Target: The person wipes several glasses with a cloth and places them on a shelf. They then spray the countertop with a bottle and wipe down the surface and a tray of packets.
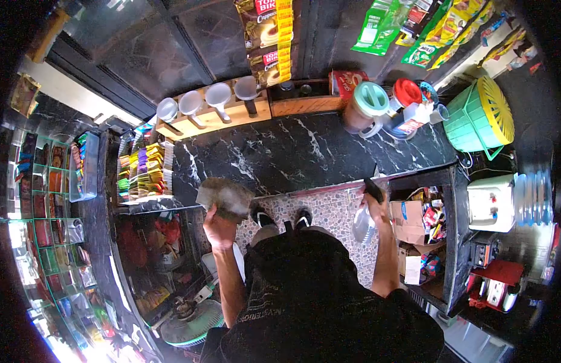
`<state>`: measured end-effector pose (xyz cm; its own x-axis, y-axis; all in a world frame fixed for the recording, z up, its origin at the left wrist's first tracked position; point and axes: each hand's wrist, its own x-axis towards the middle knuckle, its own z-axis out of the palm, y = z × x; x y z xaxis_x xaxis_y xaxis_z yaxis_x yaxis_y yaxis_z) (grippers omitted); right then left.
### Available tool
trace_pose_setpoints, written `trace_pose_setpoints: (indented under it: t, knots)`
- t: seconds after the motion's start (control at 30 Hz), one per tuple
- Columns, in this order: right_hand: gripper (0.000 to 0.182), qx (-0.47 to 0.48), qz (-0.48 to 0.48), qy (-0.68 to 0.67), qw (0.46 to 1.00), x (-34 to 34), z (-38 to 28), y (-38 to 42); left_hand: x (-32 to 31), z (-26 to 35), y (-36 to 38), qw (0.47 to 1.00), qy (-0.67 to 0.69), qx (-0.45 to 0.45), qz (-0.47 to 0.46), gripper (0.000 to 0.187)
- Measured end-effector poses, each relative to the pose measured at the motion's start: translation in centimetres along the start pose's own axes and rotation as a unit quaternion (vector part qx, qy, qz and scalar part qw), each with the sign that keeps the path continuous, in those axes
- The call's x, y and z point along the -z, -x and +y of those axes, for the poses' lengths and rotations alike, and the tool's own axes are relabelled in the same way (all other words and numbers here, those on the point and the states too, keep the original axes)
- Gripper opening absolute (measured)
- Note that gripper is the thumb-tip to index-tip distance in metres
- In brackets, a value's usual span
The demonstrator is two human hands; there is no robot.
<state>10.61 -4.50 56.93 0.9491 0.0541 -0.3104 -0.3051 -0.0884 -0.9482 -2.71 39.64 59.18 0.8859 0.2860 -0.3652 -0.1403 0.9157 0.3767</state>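
My left hand (219, 230) is closed around a folded grey-brown cloth (225, 198), which hangs over the front edge of the black marbled counter (280, 151). On the right, my right hand (379, 209) grips what looks like a spray bottle. Its black top (372, 190) points toward the counter, and the clear bottle body (363, 226) shows beside the palm. The fingers partly cover the top.
Four-slot style wooden rack (214, 123) holds several scoops at the counter's back. Coffee sachets (145, 169) stand at left. A lidded pitcher (366, 109) and a green-yellow basket (480, 118) sit at right. Below are a fan (193, 323) and a cardboard box (408, 221).
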Motion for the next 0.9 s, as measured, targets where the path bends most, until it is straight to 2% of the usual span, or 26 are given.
trace_pose_setpoints:
  t: [0.03,0.2,0.27,0.33,0.43,0.53,0.73,0.8,0.9]
  knots:
    - [0.014,-0.011,0.031,0.048,0.998,-0.4,-1.2,0.3,0.0,-0.1,0.2,1.0,-0.001,-0.003,0.0,0.053]
    - [0.013,0.018,0.018,0.051,0.998,-0.4,-0.8,-1.7,0.0,-0.8,1.8,0.999,-0.016,-0.039,0.002,0.052]
    - [0.014,0.04,-0.034,0.014,0.999,-0.8,-1.3,-2.5,-0.3,-1.1,2.6,0.999,-0.009,-0.04,0.003,0.052]
    - [0.012,0.018,-0.024,0.037,0.999,-1.9,-2.0,-3.1,-0.1,-1.5,3.4,0.999,-0.003,-0.049,0.013,0.051]
    - [0.012,0.055,-0.122,0.024,0.991,-3.3,-2.8,-4.1,0.4,-1.9,5.0,0.998,0.003,-0.061,0.031,0.051]
    - [0.013,0.009,-0.136,-0.008,0.991,-5.1,-2.6,-4.7,0.8,-2.2,6.5,0.996,-0.002,-0.077,0.04,0.05]
    - [0.009,0.03,-0.166,-0.033,0.985,-8.9,-4.5,-4.6,1.5,-2.1,7.8,0.993,-0.01,-0.095,0.066,0.041]
    - [0.015,-0.009,-0.178,0.027,0.984,-9.9,-5.9,-4.1,2.0,-1.6,7.5,0.993,-0.012,-0.094,0.073,0.041]
    - [0.008,0.006,-0.201,0.021,0.979,-11.4,-5.4,-4.6,1.9,-0.7,6.9,0.99,-0.03,-0.105,0.087,0.042]
